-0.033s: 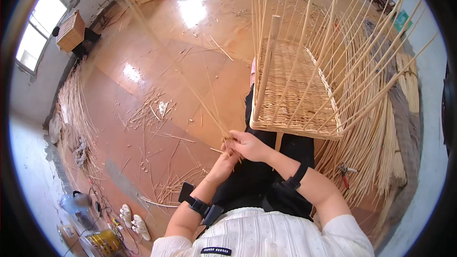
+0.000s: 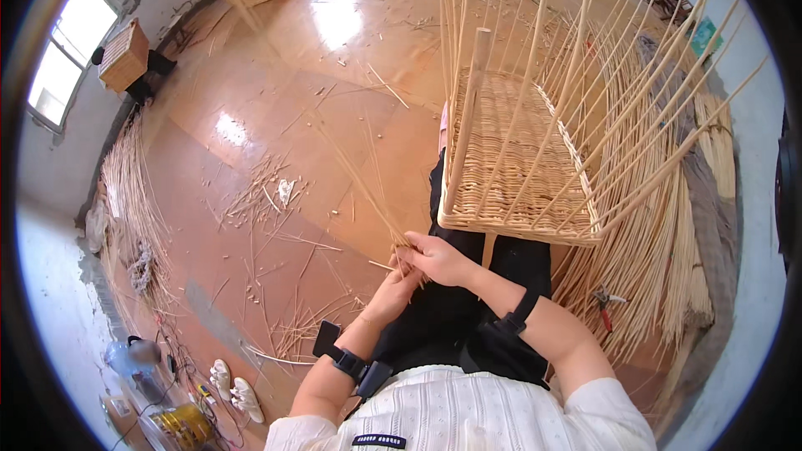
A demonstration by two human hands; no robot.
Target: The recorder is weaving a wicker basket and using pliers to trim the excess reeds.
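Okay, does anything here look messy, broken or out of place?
Nothing looks broken. Loose cane offcuts lie scattered over the wooden floor, and red-handled pliers lie among the bundled canes on the right. Both hands, left hand and right hand, grip thin canes beside the half-woven basket.

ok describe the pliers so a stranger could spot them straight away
Start at the half-woven basket on the person's lap, then go right to the fan of pale canes on the floor. The pliers lie on those canes: small, red-handled, the only metal tool among straw-coloured sticks.
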